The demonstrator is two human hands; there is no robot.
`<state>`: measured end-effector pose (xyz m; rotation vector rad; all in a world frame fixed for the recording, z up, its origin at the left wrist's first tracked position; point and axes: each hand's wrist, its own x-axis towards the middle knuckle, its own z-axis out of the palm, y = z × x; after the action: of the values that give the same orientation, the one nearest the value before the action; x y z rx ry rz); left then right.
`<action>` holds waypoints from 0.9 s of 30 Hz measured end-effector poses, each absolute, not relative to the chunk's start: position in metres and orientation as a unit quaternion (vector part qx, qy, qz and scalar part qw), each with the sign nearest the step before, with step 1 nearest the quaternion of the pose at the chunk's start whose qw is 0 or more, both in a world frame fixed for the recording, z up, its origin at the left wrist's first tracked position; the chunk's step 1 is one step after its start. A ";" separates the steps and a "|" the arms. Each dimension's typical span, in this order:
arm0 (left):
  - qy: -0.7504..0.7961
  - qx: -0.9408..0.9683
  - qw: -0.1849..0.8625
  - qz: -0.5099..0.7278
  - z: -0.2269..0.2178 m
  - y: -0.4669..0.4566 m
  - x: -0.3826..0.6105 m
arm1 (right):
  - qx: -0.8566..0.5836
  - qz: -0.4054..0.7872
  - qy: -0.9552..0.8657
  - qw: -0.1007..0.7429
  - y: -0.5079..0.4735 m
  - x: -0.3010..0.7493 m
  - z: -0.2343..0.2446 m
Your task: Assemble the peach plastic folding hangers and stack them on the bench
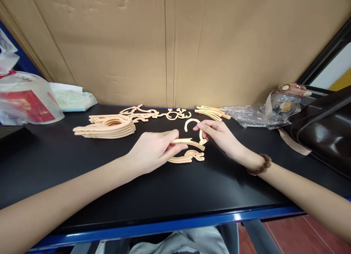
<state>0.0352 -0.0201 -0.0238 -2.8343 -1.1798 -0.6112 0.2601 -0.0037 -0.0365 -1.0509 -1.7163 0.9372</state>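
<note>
My left hand (156, 149) pinches a cream plastic hanger arm (189, 141) just above the black table (82, 166). My right hand (218, 135) is closed on a curved cream hook piece (192, 123) where it meets that arm's end. Under both hands lie one or two more cream arm pieces (186, 158). A stack of assembled cream hangers (106, 126) sits to the left of my left hand.
Loose hooks (175, 114) and a bundle of arm pieces (212, 112) lie along the back, against a cardboard wall. Crumpled clear plastic (252, 116), a bottle and a dark brown bag (326, 129) fill the right. Plastic bags (24, 102) sit at left.
</note>
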 end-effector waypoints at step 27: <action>-0.280 -0.947 0.042 -0.151 -0.029 -0.024 0.035 | -0.363 0.438 -0.719 0.399 -0.007 0.260 -0.039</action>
<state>0.0353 -0.0244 -0.0286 -2.8988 -0.8555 -0.4626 0.2600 -0.0074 -0.0388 -0.9185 -1.8201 1.1075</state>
